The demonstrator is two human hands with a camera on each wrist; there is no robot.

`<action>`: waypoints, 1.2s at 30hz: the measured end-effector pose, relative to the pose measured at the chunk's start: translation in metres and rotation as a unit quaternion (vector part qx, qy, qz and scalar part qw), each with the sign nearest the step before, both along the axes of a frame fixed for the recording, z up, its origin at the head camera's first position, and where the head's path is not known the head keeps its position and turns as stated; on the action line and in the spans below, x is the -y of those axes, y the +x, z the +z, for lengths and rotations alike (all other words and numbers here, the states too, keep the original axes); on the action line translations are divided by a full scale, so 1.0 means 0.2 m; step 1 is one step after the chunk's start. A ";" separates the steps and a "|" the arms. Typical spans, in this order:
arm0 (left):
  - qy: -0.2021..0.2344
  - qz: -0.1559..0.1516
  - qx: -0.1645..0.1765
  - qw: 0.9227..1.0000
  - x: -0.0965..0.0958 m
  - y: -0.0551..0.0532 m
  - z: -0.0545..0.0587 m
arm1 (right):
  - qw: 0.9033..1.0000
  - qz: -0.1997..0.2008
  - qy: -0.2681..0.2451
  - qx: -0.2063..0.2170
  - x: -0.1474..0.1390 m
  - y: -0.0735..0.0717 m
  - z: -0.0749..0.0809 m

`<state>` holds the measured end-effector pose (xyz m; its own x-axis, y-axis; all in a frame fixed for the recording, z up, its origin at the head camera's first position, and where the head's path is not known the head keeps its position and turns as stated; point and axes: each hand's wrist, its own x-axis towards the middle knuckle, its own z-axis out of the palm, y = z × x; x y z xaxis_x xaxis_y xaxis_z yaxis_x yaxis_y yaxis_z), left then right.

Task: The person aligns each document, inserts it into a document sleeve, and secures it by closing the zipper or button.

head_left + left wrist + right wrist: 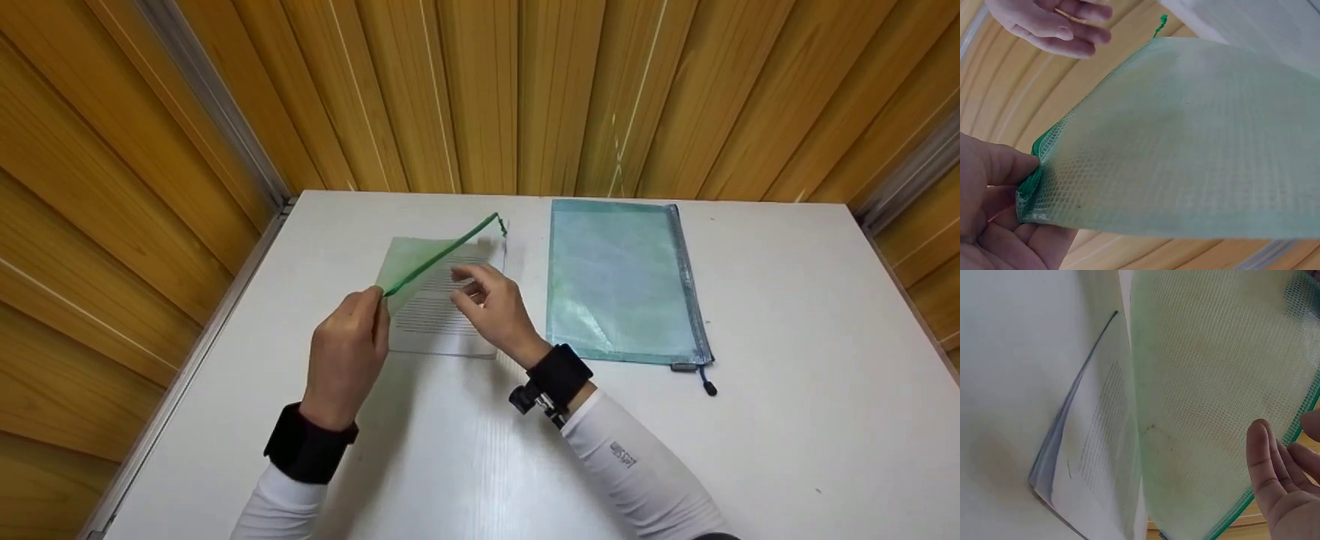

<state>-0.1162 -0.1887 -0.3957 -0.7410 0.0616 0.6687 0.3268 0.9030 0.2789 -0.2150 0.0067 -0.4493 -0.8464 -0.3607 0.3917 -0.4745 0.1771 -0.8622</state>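
Observation:
A light green mesh zipper pouch (409, 262) is raised at a slant over the table, its darker green zipper edge upward. My left hand (345, 352) pinches one corner at the end of the zipper, between thumb and fingers (1013, 166) in the left wrist view. My right hand (499, 307) hovers near the zipper edge with loosely bent fingers and nothing in them; the right wrist view shows it beside the mesh (1202, 382). Beneath the pouch lies a stack of printed paper (450, 334), partly covered. Its pages (1089, 467) fan slightly at one edge.
A blue-green zipper pouch (619, 281) lies flat to the right, its dark zipper along the right side and a pull cord (709, 387) at the near corner. The white table (787, 420) meets wood-patterned walls (480, 97) at the back and sides.

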 end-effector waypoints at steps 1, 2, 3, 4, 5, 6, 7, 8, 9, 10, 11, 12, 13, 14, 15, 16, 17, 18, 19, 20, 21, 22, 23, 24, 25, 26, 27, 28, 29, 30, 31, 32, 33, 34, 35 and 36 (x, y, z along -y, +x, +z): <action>-0.002 -0.005 -0.005 1.000 -0.01 0.01 0.01 | 1.000 -0.008 0.006 -0.022 -0.01 0.00 0.01; -0.004 -0.010 -0.010 1.000 -0.02 0.02 0.01 | 0.999 -0.014 0.010 -0.041 -0.02 0.00 0.01; -0.008 -0.015 -0.017 1.000 -0.03 0.03 0.02 | 0.998 -0.020 0.017 -0.059 -0.03 -0.01 0.02; -0.012 -0.020 -0.024 0.999 -0.04 0.03 0.03 | 0.997 -0.024 0.027 -0.075 -0.04 -0.01 0.02; -0.016 -0.025 -0.032 0.999 -0.05 0.04 0.04 | 0.995 -0.029 0.039 -0.090 -0.05 -0.01 0.03; -0.019 -0.031 -0.039 0.999 -0.06 0.05 0.04 | 0.992 -0.034 0.054 -0.106 -0.06 -0.02 0.03; -0.024 -0.036 -0.047 0.998 -0.07 0.06 0.05 | 0.989 -0.040 0.071 -0.122 -0.07 -0.02 0.03; -0.030 -0.041 -0.054 0.997 -0.08 0.06 0.06 | 0.985 -0.046 0.088 -0.140 -0.08 -0.03 0.04; -0.037 -0.046 -0.061 0.996 -0.09 0.07 0.07 | 0.980 -0.053 0.109 -0.158 -0.10 -0.03 0.04; -0.044 -0.050 -0.069 0.995 -0.09 0.07 0.08 | 0.975 -0.058 0.127 -0.174 -0.12 -0.04 0.05; -0.050 -0.054 -0.076 0.994 -0.10 0.08 0.09 | 0.970 -0.060 0.141 -0.190 -0.13 -0.04 0.05; -0.057 -0.058 -0.083 0.993 -0.11 0.08 0.10 | 0.966 -0.059 0.152 -0.203 -0.15 -0.05 0.06; -0.062 -0.060 -0.091 0.992 -0.12 0.09 0.12 | 0.962 -0.053 0.158 -0.214 -0.18 -0.05 0.07; -0.067 -0.063 -0.098 0.991 -0.13 0.09 0.13 | 0.961 -0.044 0.164 -0.219 -0.20 -0.05 0.08; -0.072 -0.064 -0.104 0.990 -0.15 0.09 0.14 | 0.960 -0.033 0.168 -0.222 -0.22 -0.06 0.09; -0.074 -0.067 -0.108 0.989 -0.16 0.10 0.15 | 0.961 -0.016 0.168 -0.219 -0.25 -0.06 0.10; -0.078 -0.070 -0.112 0.988 -0.17 0.11 0.16 | 0.965 0.002 0.164 -0.207 -0.27 -0.06 0.12; -0.082 -0.073 -0.116 0.987 -0.18 0.11 0.17 | 0.969 0.020 0.158 -0.191 -0.30 -0.06 0.13; -0.085 -0.076 -0.118 0.986 -0.19 0.12 0.18 | 0.973 0.038 0.151 -0.172 -0.32 -0.06 0.13; -0.090 -0.078 -0.120 0.986 -0.20 0.12 0.19 | 0.976 0.051 0.143 -0.153 -0.35 -0.06 0.14; -0.093 -0.078 -0.122 0.985 -0.20 0.13 0.19 | 0.980 0.061 0.133 -0.135 -0.37 -0.05 0.15; -0.093 -0.079 -0.124 0.985 -0.21 0.13 0.20 | 0.983 0.067 0.121 -0.120 -0.40 -0.05 0.16; -0.094 -0.077 -0.126 0.985 -0.22 0.13 0.21 | 0.986 0.068 0.108 -0.109 -0.42 -0.04 0.16; -0.091 -0.074 -0.127 0.985 -0.22 0.13 0.22 | 0.988 0.067 0.097 -0.102 -0.43 -0.03 0.17; -0.086 -0.071 -0.129 0.985 -0.23 0.12 0.22 | 0.990 0.063 0.085 -0.097 -0.45 -0.02 0.17; -0.080 -0.067 -0.131 0.986 -0.24 0.12 0.23 | 0.992 0.056 0.072 -0.092 -0.46 -0.01 0.18; -0.073 -0.065 -0.134 0.986 -0.24 0.11 0.24 | 0.993 0.049 0.059 -0.086 -0.48 0.01 0.18; -0.067 -0.063 -0.137 0.986 -0.25 0.10 0.24 | 0.995 0.042 0.046 -0.080 -0.49 0.02 0.19; -0.062 -0.061 -0.141 0.986 -0.26 0.10 0.25 | 0.996 0.037 0.032 -0.069 -0.50 0.03 0.19; -0.057 -0.059 -0.147 0.986 -0.27 0.09 0.25 | 0.998 0.031 0.019 -0.057 -0.51 0.04 0.19; -0.052 -0.059 -0.152 0.985 -0.29 0.08 0.25 | 0.999 0.024 0.005 -0.047 -0.52 0.05 0.19; -0.049 -0.059 -0.156 0.985 -0.30 0.07 0.25 | 0.999 0.020 -0.009 -0.037 -0.53 0.07 0.19; -0.047 -0.059 -0.159 0.984 -0.32 0.07 0.25 | 0.999 0.016 -0.022 -0.027 -0.54 0.08 0.18; -0.046 -0.059 -0.164 0.984 -0.34 0.06 0.24 | 0.999 0.014 -0.038 -0.016 -0.54 0.09 0.18; -0.045 -0.059 -0.165 0.984 -0.35 0.06 0.23 | 0.998 0.012 -0.054 -0.005 -0.56 0.10 0.18; -0.044 -0.060 -0.165 0.983 -0.37 0.06 0.22 | 0.998 0.007 -0.069 0.003 -0.57 0.11 0.17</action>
<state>-0.1047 -0.1144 -0.3519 -0.4683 0.2040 0.8597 0.4928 0.8679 0.0625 -0.1926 0.1202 -0.4149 -0.8442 -0.3154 0.4334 -0.4711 0.0506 -0.8806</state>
